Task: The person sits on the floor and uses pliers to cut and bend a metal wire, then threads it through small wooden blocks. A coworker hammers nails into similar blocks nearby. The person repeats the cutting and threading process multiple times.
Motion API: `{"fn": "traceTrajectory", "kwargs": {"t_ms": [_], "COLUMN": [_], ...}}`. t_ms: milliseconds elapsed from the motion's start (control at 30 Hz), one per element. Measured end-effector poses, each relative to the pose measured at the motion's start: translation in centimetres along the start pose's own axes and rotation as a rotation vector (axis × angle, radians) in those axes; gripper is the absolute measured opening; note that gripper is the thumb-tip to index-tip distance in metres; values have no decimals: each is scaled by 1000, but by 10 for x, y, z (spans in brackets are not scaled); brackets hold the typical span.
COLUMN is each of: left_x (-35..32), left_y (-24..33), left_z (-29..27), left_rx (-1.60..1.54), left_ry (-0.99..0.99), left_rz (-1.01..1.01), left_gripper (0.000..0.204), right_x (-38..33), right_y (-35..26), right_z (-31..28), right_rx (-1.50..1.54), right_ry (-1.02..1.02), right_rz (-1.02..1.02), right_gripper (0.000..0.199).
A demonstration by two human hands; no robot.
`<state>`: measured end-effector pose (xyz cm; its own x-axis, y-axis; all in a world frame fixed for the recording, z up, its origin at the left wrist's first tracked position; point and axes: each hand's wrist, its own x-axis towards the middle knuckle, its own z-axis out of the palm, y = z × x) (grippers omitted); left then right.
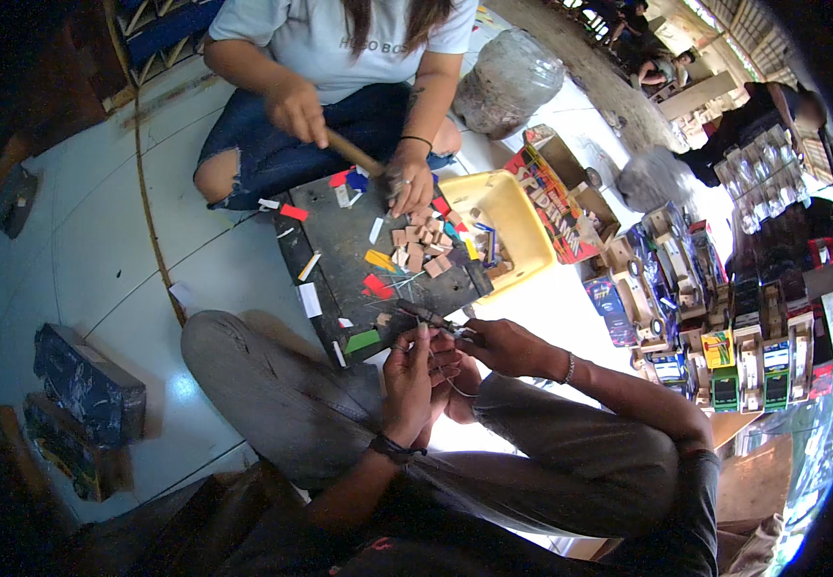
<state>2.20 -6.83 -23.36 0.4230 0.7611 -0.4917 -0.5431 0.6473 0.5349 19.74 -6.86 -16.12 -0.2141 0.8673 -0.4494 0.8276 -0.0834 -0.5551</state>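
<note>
Above my lap, my right hand [503, 348] is closed around dark pliers [426, 313], whose jaws point left over the near edge of a low black work board [339, 260]. Just below the jaws, my left hand [409, 373] pinches a thin pale wire [457, 387] that curves down beside my fingers. Whether the jaws grip the wire is too small to tell. On the board lie several small brown wooden blocks [419, 242], thin wire pieces [403, 282], and red, yellow, white and green strips [362, 340].
Across the board a person sits, holding a wooden-handled hammer [354, 154]. A yellow basin [529, 231] with small pieces stands at the board's right, beside a printed carton [556, 207]. Rows of small wooden toy vehicles [724, 370] fill the right. Dark wrapped boxes [89, 385] lie at left.
</note>
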Motion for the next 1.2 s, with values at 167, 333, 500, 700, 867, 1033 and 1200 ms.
{"fn": "traceTrajectory", "kwargs": {"t_ms": [167,333,500,700,867,1033,1200], "left_x": [1,0,3,0,-5,-6,-7], "left_y": [-2,-2,-5,-5,-4,-8,-25], "left_z": [3,1,1,3,8,8,4], "left_rx": [-11,-47,-56,-100,-93,-66,3], "left_ry": [38,-5,-21,-106,-58,-50,-56], "left_rz": [7,7,34,29,4,14,120], "left_gripper": [34,28,27,23,23,24,25], "right_x": [-1,2,4,9,13,20,17], "right_y": [-6,-9,0,10,10,8,0], "right_z": [-4,-5,2,7,6,5,1], "right_rx": [-32,-37,1,-40,-115,-237,-440], "right_ry": [-14,-53,-5,46,73,114,282], "right_rz": [62,105,121,88,79,63,-31], "right_gripper": [29,34,34,34,34,32,25]}}
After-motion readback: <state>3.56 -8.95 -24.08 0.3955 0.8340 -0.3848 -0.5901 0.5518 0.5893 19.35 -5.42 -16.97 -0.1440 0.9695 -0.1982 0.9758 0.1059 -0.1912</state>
